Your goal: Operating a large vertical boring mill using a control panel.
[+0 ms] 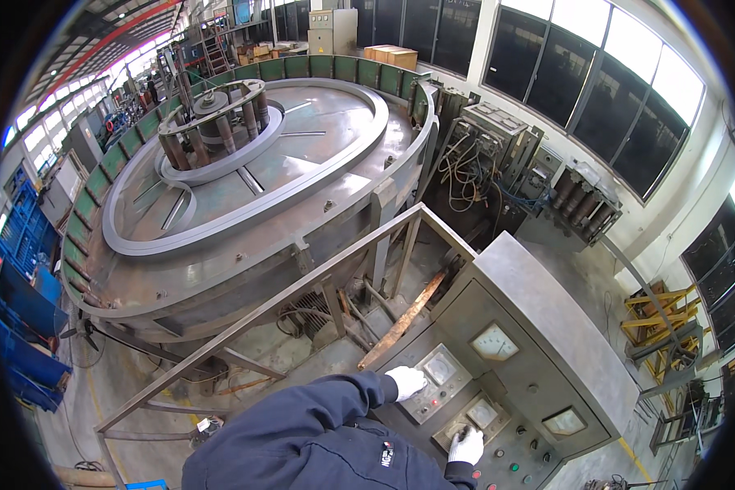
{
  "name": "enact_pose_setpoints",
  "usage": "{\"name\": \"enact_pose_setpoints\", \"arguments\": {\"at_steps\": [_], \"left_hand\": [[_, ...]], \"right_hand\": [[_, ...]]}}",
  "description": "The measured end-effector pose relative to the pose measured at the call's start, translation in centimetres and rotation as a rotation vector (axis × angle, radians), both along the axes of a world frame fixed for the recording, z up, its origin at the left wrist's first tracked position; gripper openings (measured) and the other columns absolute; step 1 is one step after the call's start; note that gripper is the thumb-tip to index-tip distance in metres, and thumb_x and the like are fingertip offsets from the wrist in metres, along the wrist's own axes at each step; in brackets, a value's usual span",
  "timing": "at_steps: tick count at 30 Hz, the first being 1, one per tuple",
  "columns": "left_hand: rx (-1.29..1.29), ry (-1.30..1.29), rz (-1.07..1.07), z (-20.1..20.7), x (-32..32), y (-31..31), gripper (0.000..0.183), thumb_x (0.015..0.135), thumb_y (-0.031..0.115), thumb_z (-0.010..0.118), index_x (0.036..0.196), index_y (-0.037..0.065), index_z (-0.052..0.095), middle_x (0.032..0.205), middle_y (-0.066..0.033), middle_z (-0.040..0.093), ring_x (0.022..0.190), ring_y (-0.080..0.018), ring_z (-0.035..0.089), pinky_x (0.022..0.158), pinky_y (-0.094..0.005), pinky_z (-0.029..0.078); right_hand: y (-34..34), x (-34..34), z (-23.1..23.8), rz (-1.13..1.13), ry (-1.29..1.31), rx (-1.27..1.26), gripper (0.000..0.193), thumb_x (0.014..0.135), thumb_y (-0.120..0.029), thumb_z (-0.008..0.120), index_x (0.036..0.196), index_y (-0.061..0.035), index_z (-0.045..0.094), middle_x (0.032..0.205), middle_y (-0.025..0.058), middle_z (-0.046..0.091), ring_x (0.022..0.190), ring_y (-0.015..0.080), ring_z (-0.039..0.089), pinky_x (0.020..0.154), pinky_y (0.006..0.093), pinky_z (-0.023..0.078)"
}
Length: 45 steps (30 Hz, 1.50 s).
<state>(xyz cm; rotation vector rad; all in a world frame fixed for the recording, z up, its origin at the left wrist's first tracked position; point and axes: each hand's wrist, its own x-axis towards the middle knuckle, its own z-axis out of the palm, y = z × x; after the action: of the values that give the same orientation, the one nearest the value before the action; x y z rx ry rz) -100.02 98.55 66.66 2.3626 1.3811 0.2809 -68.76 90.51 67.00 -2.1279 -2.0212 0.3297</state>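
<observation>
I stand at a grey metal control console (539, 318) with dials and buttons. My left hand (407, 381), in a white glove, is closed at the upper control plate (426, 403), beside a square meter (441, 367); what its fingers hold is hidden. Lower and to the right, my right hand (467, 447), also gloved in white, pinches a dark knob (464, 430) on a second control plate (445, 435). Another square meter (482, 412) sits just above that knob. Beyond the console, a large grey ring (245, 237) lies on a wide round machine table (335, 184).
A metal railing (261, 322) separates me from the machine, with a worn wooden strip (404, 320) beside the console. A green segmented guard (318, 67) surrounds the table. Bundled cables (465, 167) hang at the back. Yellow frames (661, 318) stand right; blue cabinets (24, 327) stand left.
</observation>
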Motion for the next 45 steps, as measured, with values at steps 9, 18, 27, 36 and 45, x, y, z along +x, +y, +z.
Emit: {"name": "enact_pose_setpoints", "arguments": {"at_steps": [9, 18, 27, 36, 45], "left_hand": [[0.018, -0.013, -0.017, -0.1, -0.1, 0.1, 0.017, 0.093, 0.02, 0.061, 0.097, 0.005, 0.069, 0.091, -0.0173, 0.07, 0.083, -0.0385, 0.071, 0.075, -0.048, 0.057], [-0.022, 0.018, -0.034, 1.1, 0.0, 0.2, 0.017, 0.093, 0.017, 0.06, 0.1, 0.005, 0.07, 0.096, -0.0184, 0.071, 0.089, -0.0381, 0.072, 0.078, -0.048, 0.057], [0.03, 0.01, -0.034, 0.4, 0.0, 0.4, 0.017, 0.093, 0.019, 0.061, 0.099, 0.006, 0.069, 0.091, -0.0179, 0.07, 0.082, -0.0391, 0.071, 0.073, -0.0491, 0.057], [0.028, 0.011, -0.038, 0.5, 0.0, 0.4, 0.016, 0.092, 0.018, 0.062, 0.097, 0.005, 0.069, 0.089, -0.0181, 0.07, 0.08, -0.039, 0.071, 0.072, -0.0493, 0.057], [0.03, 0.023, -0.06, 0.5, 0.0, 0.5, 0.016, 0.091, 0.018, 0.062, 0.098, 0.005, 0.069, 0.09, -0.018, 0.069, 0.082, -0.0383, 0.07, 0.073, -0.0493, 0.056]], "right_hand": [[0.1, 0.1, -0.4, -0.007, -0.019, 0.026, 0.032, 0.081, -0.022, 0.08, 0.11, -0.0092, 0.074, 0.104, 0.0167, 0.066, 0.095, 0.0354, 0.068, 0.083, 0.0464, 0.056], [0.1, 0.1, -0.9, -0.017, -0.045, 0.086, 0.029, 0.079, -0.022, 0.083, 0.103, -0.0106, 0.072, 0.095, 0.0135, 0.068, 0.09, 0.0322, 0.069, 0.081, 0.0436, 0.056], [0.2, 0.2, -0.8, -0.019, -0.023, 0.001, 0.034, 0.083, -0.025, 0.081, 0.111, -0.0102, 0.071, 0.106, 0.0165, 0.065, 0.096, 0.0354, 0.068, 0.083, 0.0473, 0.056], [0.3, 0.1, -0.8, -0.017, -0.032, 0.024, 0.03, 0.083, -0.025, 0.081, 0.107, -0.0098, 0.073, 0.099, 0.0159, 0.067, 0.093, 0.0351, 0.069, 0.081, 0.0464, 0.056], [0.3, 0.2, -0.9, -0.037, -0.062, 0.051, 0.028, 0.083, -0.03, 0.081, 0.101, -0.0106, 0.073, 0.096, 0.0151, 0.068, 0.088, 0.0344, 0.07, 0.077, 0.0461, 0.057]]}}
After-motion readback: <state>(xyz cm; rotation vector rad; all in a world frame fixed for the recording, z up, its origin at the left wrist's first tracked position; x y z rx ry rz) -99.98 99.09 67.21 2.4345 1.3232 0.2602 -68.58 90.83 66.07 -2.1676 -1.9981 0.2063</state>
